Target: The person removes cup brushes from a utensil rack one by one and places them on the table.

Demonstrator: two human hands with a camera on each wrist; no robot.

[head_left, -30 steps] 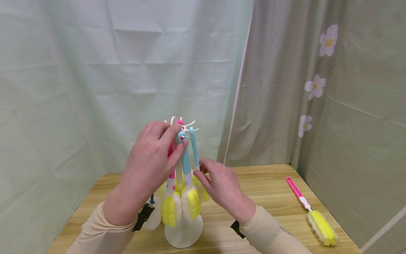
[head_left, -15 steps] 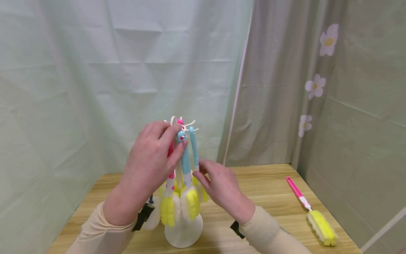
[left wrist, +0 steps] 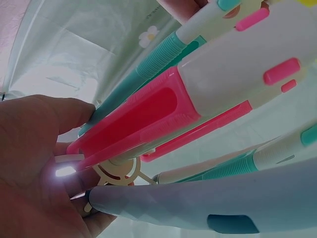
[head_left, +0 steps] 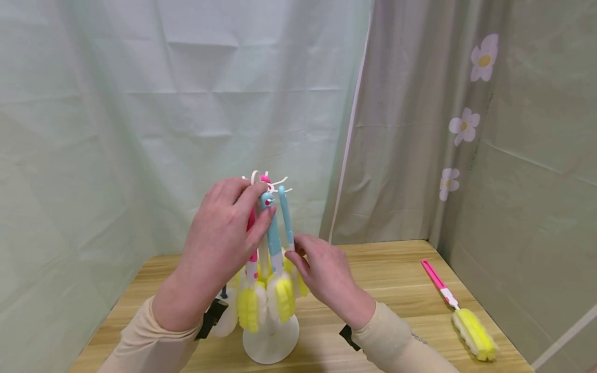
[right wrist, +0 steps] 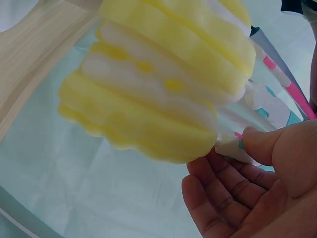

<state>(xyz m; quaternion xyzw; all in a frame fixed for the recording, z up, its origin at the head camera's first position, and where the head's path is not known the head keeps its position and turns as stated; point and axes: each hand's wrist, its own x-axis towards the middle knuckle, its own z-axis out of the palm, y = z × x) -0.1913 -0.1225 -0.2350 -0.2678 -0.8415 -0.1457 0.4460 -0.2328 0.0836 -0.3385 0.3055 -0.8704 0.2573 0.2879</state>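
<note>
Several sponge bottle brushes hang by their handles from the hooks of a white rack [head_left: 270,344] with a round base. My left hand [head_left: 224,228] grips the rack's top, its thumb against the blue handle [head_left: 272,228] of a front brush. A pink handle [left wrist: 143,116] passes close by in the left wrist view. My right hand [head_left: 326,269] pinches the lower handle of another blue-handled bottle brush [head_left: 285,215] on the rack's right. Its yellow-and-white sponge [right wrist: 143,124] hangs beside those fingers in the right wrist view. The left hand partly covers the hooks.
A pink-handled bottle brush [head_left: 459,311] lies on the right side of the wooden table [head_left: 382,280]. A dark-blue-handled brush [left wrist: 198,206] hangs on the rack's left. Pale curtains [head_left: 186,103] stand behind the table and along its sides.
Both hands keep their hold. The hanging brushes sway very slightly; nothing else has visibly moved.
</note>
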